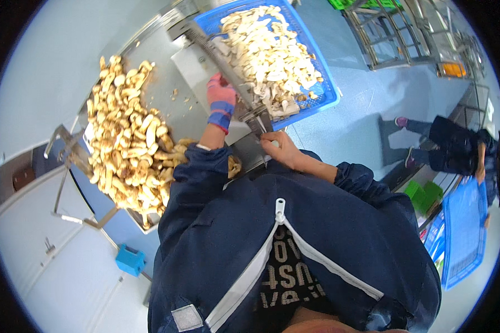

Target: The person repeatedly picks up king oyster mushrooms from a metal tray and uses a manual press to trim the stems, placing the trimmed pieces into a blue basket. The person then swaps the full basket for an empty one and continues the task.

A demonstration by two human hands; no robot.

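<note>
My left hand (221, 100), in a pink and blue knitted glove, is beside a long metal slicing blade (221, 58), over a pale board (191, 70). Its fingers curl near the blade, and whether a mushroom is in them cannot be made out. My bare right hand (284, 150) grips the near end of the cutter, a pale handle tip (275, 143) showing at the fist. To the left, whole thick-stemmed mushrooms (129, 141) are heaped on a metal table (158, 58). Beyond the blade, pale mushroom slices (266, 50) fill much of a blue plastic crate (331, 83).
A person (454, 145) at the right holds another blue crate (464, 233). Metal racks (387, 37) stand at the upper right, and green bins (423, 195) sit lower down. A bent metal frame (73, 150) and a small blue box (130, 260) are at the left.
</note>
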